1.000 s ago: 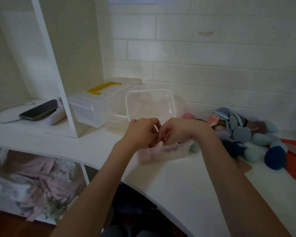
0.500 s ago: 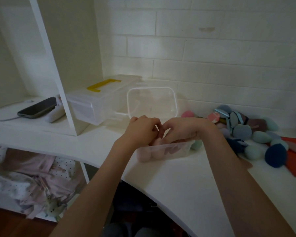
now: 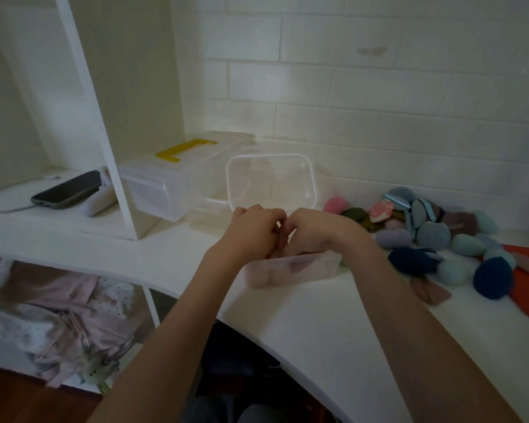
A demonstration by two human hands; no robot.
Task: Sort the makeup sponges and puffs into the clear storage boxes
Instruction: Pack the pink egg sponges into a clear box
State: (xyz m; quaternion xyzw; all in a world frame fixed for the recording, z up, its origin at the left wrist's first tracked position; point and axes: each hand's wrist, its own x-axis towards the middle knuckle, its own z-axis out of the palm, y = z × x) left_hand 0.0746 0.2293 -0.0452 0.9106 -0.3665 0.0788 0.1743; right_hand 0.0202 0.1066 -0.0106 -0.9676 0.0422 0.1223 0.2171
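Your hands barely shift over the last second: left hand (image 3: 251, 230) and right hand (image 3: 310, 232) stay knuckle to knuckle above the shallow clear box (image 3: 290, 268), fingers curled down into it. Whether they pinch a sponge, I cannot tell; the fingertips are hidden. So you are still seating pieces, not reaching for more, I judge.

The shallow box sits at the counter's centre with pinkish sponges (image 3: 258, 277) showing through its near wall. At 12 o'clock from it, the taller clear tub (image 3: 271, 178) looks empty. At 10 o'clock, the lidded box with the yellow handle (image 3: 171, 175) stays shut; contents unclear. At 3 o'clock, the pile of sponges and puffs (image 3: 434, 236) waits unsorted, so there's plenty left.
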